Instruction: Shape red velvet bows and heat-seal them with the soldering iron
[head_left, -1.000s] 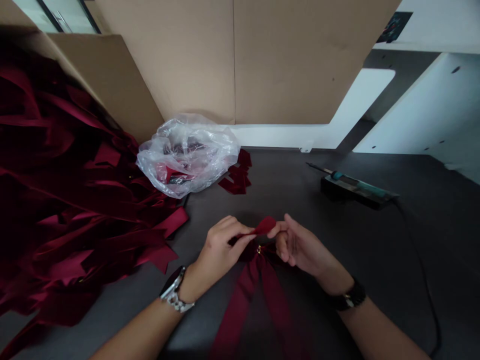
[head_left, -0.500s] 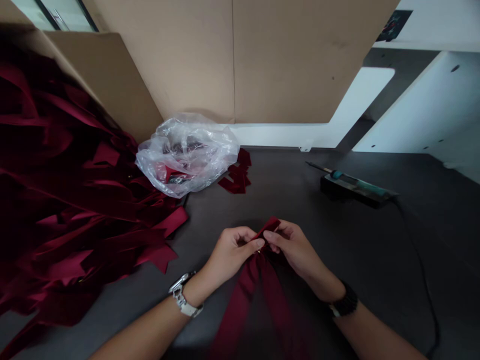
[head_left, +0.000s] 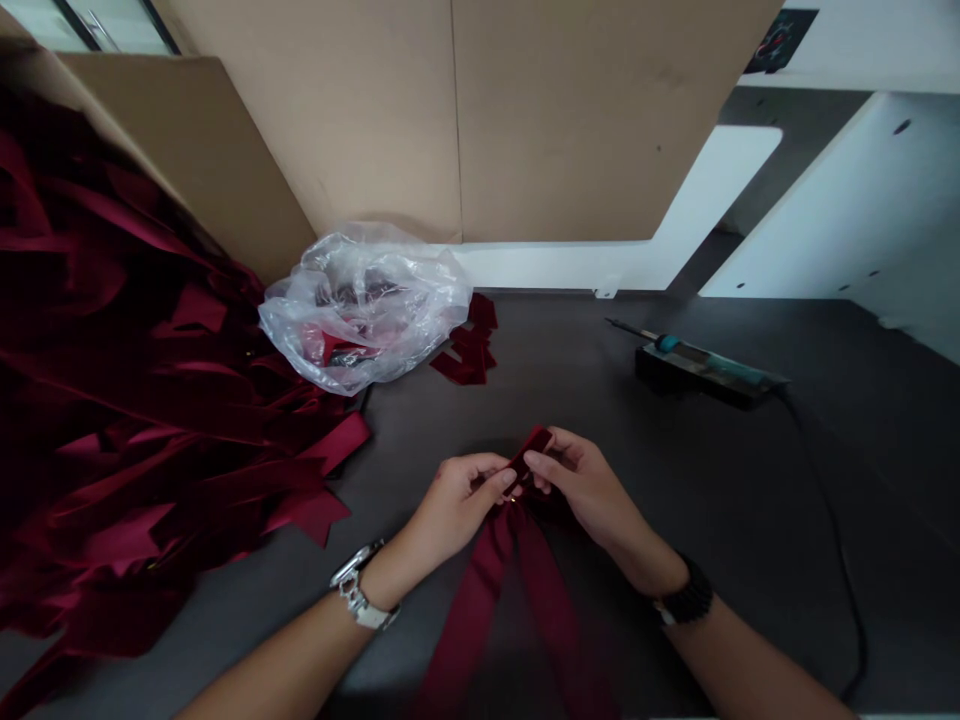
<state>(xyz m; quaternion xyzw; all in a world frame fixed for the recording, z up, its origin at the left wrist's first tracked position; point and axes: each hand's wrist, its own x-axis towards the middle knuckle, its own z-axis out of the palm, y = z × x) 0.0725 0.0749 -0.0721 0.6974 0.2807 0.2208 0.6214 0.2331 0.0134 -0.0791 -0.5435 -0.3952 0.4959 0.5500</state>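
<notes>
I watch two hands [head_left: 459, 505] [head_left: 592, 490] pinching one dark-red velvet ribbon [head_left: 534, 450] above one dark-grey bench [head_left: 559, 365] (one brown cardboard panel [head_left: 555, 120] beyond them).

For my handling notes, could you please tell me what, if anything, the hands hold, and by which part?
The left hand pinches a dark-red ribbon strip near its lower end; the right hand pinches it farther up.

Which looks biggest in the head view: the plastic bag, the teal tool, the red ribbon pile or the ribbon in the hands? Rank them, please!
1. Red ribbon pile
2. Plastic bag and handheld ribbon: too close to rank, as the ribbon runs off the picture
3. Teal tool
</notes>
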